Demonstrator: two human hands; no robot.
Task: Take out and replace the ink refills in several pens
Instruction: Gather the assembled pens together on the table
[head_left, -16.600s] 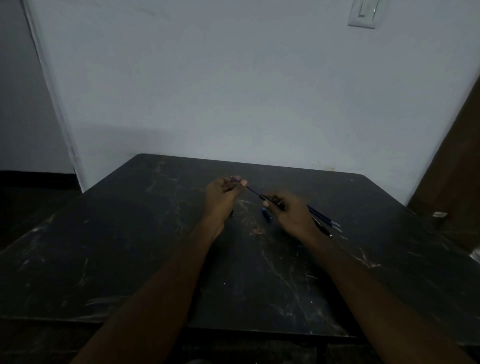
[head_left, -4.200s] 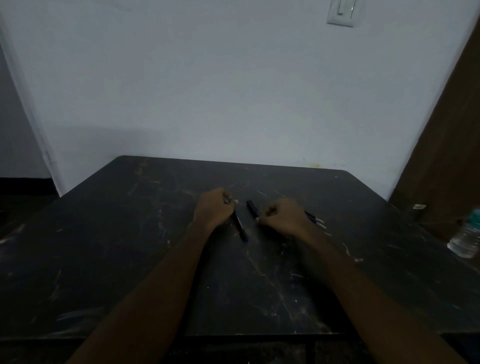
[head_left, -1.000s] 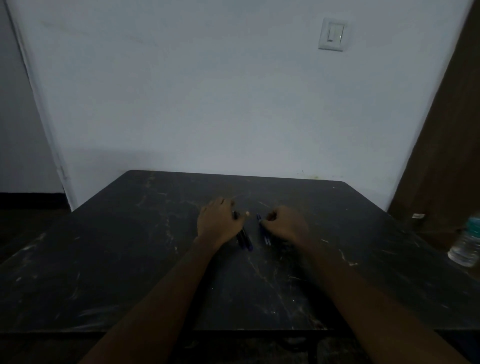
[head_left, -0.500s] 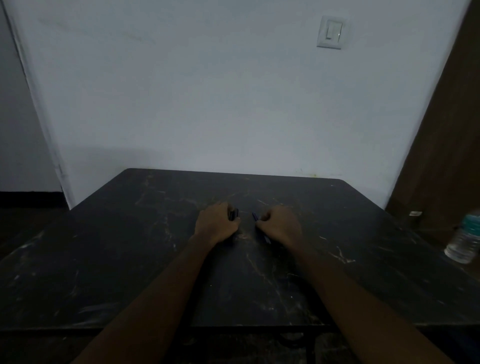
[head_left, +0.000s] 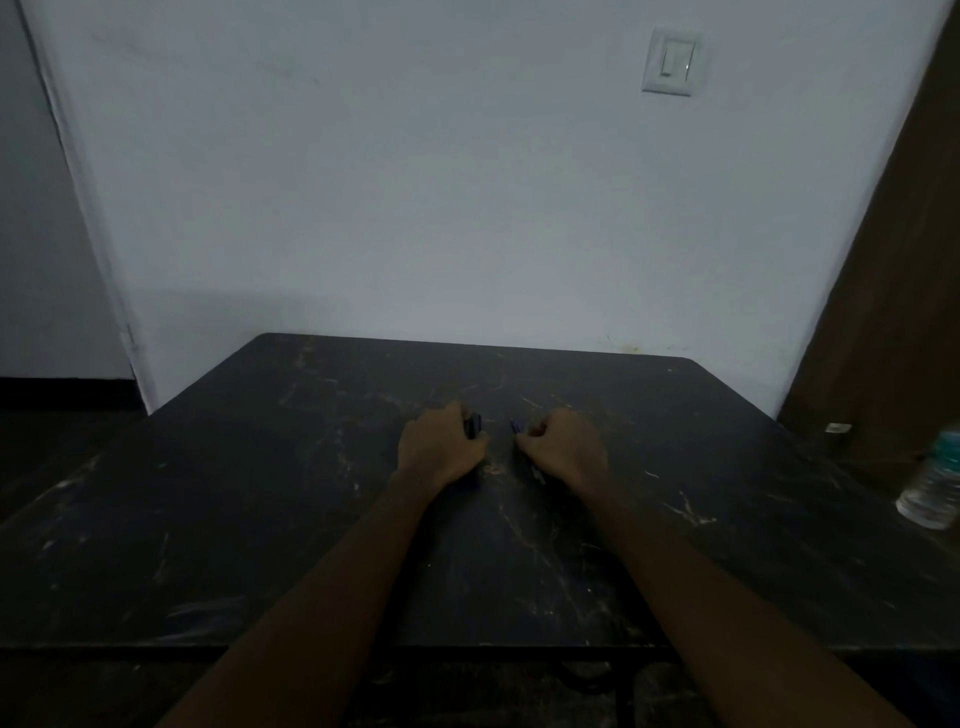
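Both fists rest on the dark scratched table (head_left: 260, 519), a small gap between them. My left hand (head_left: 439, 451) grips dark pens (head_left: 471, 427) whose ends stick out above the fingers. Curled round blue pens (head_left: 516, 427), my right hand (head_left: 563, 449) shows their upper ends above the knuckles and a tip (head_left: 537, 474) below the palm. The dim light hides how many pens each fist holds.
A clear plastic water bottle (head_left: 932, 486) stands at the table's right edge. A white wall with a light switch (head_left: 670, 61) rises behind the table. A dark wooden panel (head_left: 893, 312) stands at the right.
Over the last second both hands gathered the pens off the table into fists and drew slightly back. The view tilted up a little.
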